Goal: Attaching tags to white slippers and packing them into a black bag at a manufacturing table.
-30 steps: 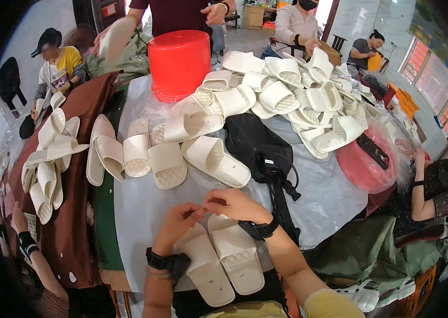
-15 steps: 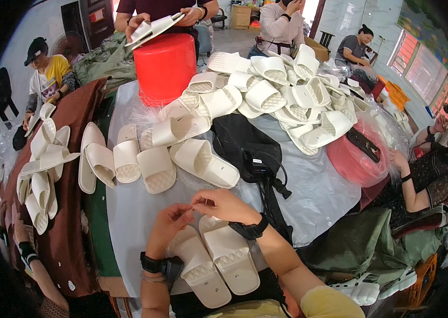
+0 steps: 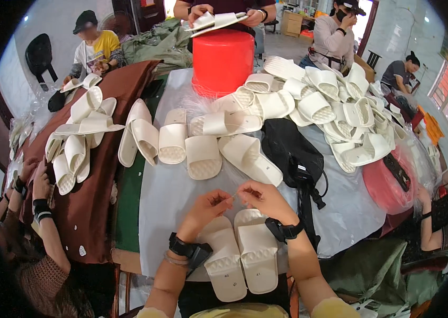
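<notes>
Still, my left hand [image 3: 207, 205] and right hand [image 3: 266, 199] meet above the cream slipper pair [image 3: 241, 254], fingers pinching something tiny between them. Beyond the pair, the red bucket [image 3: 222, 61] looks unmoved since earlier.

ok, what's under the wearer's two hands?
A pair of cream slippers lies side by side, soles up, on the plastic sheet. Left hand and right hand cover the slippers' far ends; something thin between fingertips, unclear.

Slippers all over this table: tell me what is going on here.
A person's left hand and right hand meet above a pair of cream slippers lying soles up at the table's near edge, pinching something too small to make out. More slippers lie heaped around a red bucket and a black bag. Other people around the table handle slippers too.
</notes>
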`<state>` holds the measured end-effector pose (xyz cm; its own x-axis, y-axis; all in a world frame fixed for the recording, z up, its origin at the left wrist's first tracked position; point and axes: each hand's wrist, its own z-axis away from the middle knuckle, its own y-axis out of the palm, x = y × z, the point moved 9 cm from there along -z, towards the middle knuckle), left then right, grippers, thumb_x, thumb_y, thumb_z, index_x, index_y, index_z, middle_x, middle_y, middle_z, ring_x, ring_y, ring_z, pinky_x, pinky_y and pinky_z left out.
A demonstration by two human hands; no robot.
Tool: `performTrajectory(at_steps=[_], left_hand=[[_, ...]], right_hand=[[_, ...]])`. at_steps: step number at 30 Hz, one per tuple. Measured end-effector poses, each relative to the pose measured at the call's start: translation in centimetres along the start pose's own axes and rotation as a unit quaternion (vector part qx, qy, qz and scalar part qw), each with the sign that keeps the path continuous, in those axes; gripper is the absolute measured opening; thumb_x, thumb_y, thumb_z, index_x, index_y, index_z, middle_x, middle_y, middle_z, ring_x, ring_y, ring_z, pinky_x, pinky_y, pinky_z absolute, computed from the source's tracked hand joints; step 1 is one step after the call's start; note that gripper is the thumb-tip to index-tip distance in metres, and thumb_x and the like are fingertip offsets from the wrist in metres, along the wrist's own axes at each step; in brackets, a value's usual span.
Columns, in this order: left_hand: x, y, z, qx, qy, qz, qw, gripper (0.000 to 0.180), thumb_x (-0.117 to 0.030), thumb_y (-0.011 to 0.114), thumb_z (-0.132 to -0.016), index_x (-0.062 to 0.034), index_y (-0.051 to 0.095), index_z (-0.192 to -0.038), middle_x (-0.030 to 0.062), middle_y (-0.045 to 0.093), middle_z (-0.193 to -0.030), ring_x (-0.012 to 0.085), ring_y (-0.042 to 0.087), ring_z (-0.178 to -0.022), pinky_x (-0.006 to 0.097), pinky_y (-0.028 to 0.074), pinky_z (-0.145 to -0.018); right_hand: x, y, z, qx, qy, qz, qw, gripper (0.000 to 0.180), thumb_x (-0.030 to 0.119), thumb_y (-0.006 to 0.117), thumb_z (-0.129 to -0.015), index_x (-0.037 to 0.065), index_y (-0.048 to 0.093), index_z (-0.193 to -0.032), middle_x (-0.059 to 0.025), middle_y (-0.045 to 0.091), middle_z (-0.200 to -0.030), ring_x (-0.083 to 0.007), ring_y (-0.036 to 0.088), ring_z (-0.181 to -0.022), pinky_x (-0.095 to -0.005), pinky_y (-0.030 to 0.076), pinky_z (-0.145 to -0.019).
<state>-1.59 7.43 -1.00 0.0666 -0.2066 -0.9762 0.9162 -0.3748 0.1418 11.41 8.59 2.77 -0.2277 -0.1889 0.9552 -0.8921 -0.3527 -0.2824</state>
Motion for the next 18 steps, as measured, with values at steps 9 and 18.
performTrajectory(at_steps=[9, 18], left_hand=[[-1.1, 0.0, 0.0, 0.01, 0.051, -0.073, 0.996, 0.016, -0.017, 0.06, -0.087, -0.0027, 0.06, -0.094, -0.0028, 0.058, -0.079, 0.0042, 0.048, -0.066, 0.019, 0.04, -0.058], [0.1, 0.3, 0.6, 0.021, 0.006, -0.049, 0.999, 0.016, -0.016, 0.06, -0.086, -0.004, 0.06, -0.098, -0.002, 0.06, -0.086, 0.005, 0.053, -0.073, 0.019, 0.042, -0.063]], right_hand=[[1.1, 0.1, -0.2, 0.012, -0.025, 0.082, 0.996, 0.017, 0.017, 0.058, -0.085, 0.004, 0.06, -0.097, -0.0057, 0.061, -0.074, -0.0113, 0.057, -0.059, -0.0255, 0.046, -0.057], [-0.8, 0.7, 0.6, 0.031, 0.017, 0.024, 0.999, 0.019, 0.018, 0.058, -0.087, 0.004, 0.06, -0.101, -0.0034, 0.062, -0.076, -0.0093, 0.056, -0.062, -0.0235, 0.045, -0.057]])
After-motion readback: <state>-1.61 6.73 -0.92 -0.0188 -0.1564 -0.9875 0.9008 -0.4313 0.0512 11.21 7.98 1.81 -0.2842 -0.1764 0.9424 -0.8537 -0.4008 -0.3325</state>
